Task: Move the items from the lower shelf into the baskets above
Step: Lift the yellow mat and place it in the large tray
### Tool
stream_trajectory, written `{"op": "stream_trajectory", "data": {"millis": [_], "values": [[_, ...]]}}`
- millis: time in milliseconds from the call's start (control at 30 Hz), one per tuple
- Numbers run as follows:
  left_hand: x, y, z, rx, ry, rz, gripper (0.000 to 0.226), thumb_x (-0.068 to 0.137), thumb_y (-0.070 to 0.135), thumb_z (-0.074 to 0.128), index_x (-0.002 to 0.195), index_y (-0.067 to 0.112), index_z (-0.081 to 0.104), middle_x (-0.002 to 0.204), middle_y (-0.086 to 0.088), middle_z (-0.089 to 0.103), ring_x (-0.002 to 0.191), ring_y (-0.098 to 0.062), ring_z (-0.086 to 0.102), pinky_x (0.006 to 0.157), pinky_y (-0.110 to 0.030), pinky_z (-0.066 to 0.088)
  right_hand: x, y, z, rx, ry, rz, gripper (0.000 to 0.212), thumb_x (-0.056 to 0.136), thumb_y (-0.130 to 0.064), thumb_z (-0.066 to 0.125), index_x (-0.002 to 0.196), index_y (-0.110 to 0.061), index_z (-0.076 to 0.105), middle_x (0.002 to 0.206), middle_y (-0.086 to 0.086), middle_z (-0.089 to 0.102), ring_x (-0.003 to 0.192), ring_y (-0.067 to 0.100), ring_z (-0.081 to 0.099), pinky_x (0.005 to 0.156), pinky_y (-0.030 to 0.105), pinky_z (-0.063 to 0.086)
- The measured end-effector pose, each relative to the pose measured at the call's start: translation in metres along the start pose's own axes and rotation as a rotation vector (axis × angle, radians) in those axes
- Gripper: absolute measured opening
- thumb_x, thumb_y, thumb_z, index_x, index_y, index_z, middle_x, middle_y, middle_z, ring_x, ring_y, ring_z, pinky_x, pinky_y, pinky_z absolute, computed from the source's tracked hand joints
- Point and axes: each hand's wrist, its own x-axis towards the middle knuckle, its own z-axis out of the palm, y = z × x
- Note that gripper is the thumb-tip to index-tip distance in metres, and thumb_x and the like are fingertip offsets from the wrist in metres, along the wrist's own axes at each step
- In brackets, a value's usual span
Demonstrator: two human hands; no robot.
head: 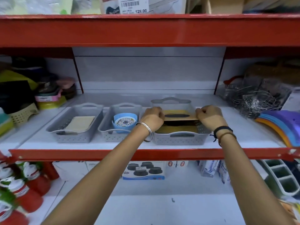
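Observation:
Three grey perforated baskets stand on the upper white shelf. The left basket (73, 137) holds a cream flat pack (80, 123). In the middle basket (112, 135) sits a blue round item with a patterned top (124, 121). Over the right basket (179, 140) I hold a tan wooden box with a dark oval slot (178, 116), tilted, its lower part inside the basket. My left hand (152, 118) grips its left end and my right hand (209, 116) grips its right end.
A blue box picturing black round stands (143, 171) and white cartons (211, 169) lie on the lower shelf. Red bottles (19, 189) crowd the lower left. Wire baskets (254, 96) and coloured plastic pieces (279, 125) fill the right; stacked containers (50, 96) the left.

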Motion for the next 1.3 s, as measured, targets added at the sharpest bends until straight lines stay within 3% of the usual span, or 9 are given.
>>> {"op": "stream_trajectory", "data": {"millis": [133, 300, 467, 567, 667, 833, 1067, 1167, 1300], "values": [[0.003, -0.003, 0.012, 0.195, -0.055, 0.005, 0.043, 0.099, 0.039, 0.028, 0.109, 0.009, 0.058, 0.117, -0.024, 0.062, 0.111, -0.041, 0.052, 0.092, -0.042, 0.04, 0.005, 0.008, 0.007, -0.073, -0.14, -0.098, 0.039, 0.092, -0.021, 0.044, 0.083, 0.012, 0.063, 0.08, 0.022, 0.057, 0.066, 0.028, 0.046, 0.053, 0.032, 0.032], [0.016, 0.005, 0.01, 0.535, -0.307, 0.013, 0.053, 0.085, 0.065, 0.036, 0.118, 0.029, 0.058, 0.131, -0.009, 0.055, 0.136, -0.036, 0.022, 0.108, -0.054, 0.019, 0.016, 0.016, 0.013, -0.232, -0.187, -0.216, 0.045, 0.09, -0.042, 0.05, 0.082, -0.003, 0.071, 0.097, 0.018, 0.063, 0.099, 0.033, 0.048, 0.081, 0.033, 0.037], [0.029, -0.006, 0.022, 0.561, -0.482, 0.134, 0.043, 0.082, 0.036, 0.059, 0.124, 0.035, 0.053, 0.134, 0.0, 0.052, 0.129, -0.027, 0.039, 0.103, -0.044, 0.024, 0.017, 0.015, 0.018, -0.478, -0.422, -0.386, 0.039, 0.081, -0.053, 0.057, 0.104, -0.025, 0.07, 0.119, 0.0, 0.064, 0.113, 0.025, 0.052, 0.107, 0.04, 0.029], [0.029, 0.0, 0.02, 0.585, -0.503, 0.117, 0.047, 0.084, 0.026, 0.059, 0.13, 0.024, 0.047, 0.138, -0.006, 0.046, 0.133, -0.026, 0.039, 0.115, -0.051, 0.006, 0.022, 0.016, 0.018, -0.502, -0.517, -0.423, 0.036, 0.082, -0.042, 0.058, 0.115, -0.027, 0.06, 0.131, -0.003, 0.055, 0.12, 0.021, 0.049, 0.116, 0.039, 0.014], [0.025, 0.007, 0.022, 0.672, -0.527, 0.069, 0.043, 0.092, 0.015, 0.047, 0.132, 0.001, 0.041, 0.138, -0.025, 0.042, 0.133, -0.034, 0.04, 0.117, -0.048, 0.012, 0.025, 0.017, 0.021, -0.573, -0.524, -0.453, 0.04, 0.084, -0.036, 0.055, 0.123, -0.025, 0.053, 0.136, 0.0, 0.05, 0.123, 0.024, 0.047, 0.118, 0.039, 0.012], [0.036, -0.006, 0.033, 0.563, -0.414, 0.121, 0.039, 0.086, 0.005, 0.053, 0.123, 0.014, 0.05, 0.139, -0.009, 0.04, 0.131, -0.031, 0.04, 0.117, -0.057, 0.011, 0.029, 0.021, 0.026, -0.51, -0.47, -0.441, 0.048, 0.08, -0.019, 0.06, 0.127, -0.027, 0.054, 0.136, 0.0, 0.051, 0.124, 0.024, 0.044, 0.113, 0.035, 0.022], [0.038, -0.011, 0.037, 0.603, -0.37, 0.172, 0.038, 0.087, 0.016, 0.057, 0.125, 0.016, 0.054, 0.136, -0.009, 0.045, 0.127, -0.03, 0.043, 0.118, -0.049, 0.015, 0.029, 0.02, 0.024, -0.485, -0.488, -0.423, 0.044, 0.081, -0.03, 0.065, 0.124, -0.023, 0.058, 0.133, 0.0, 0.055, 0.121, 0.025, 0.047, 0.109, 0.035, 0.03], [0.035, -0.018, 0.021, 0.449, -0.378, 0.203, 0.033, 0.089, 0.026, 0.055, 0.12, 0.015, 0.06, 0.129, -0.01, 0.055, 0.121, -0.029, 0.049, 0.111, -0.039, 0.028, 0.025, 0.001, 0.02, -0.297, -0.509, -0.31, 0.042, 0.081, -0.038, 0.066, 0.118, -0.019, 0.062, 0.126, 0.004, 0.06, 0.108, 0.02, 0.054, 0.1, 0.031, 0.04], [0.032, -0.04, -0.032, 0.194, -0.271, 0.141, 0.04, 0.089, 0.011, 0.051, 0.129, 0.013, 0.052, 0.138, -0.012, 0.049, 0.126, -0.028, 0.047, 0.108, -0.031, 0.037, 0.015, -0.043, 0.029, -0.034, -0.361, -0.364, 0.031, 0.082, -0.032, 0.066, 0.111, -0.019, 0.064, 0.112, 0.003, 0.067, 0.096, 0.016, 0.059, 0.091, 0.029, 0.047]]}}
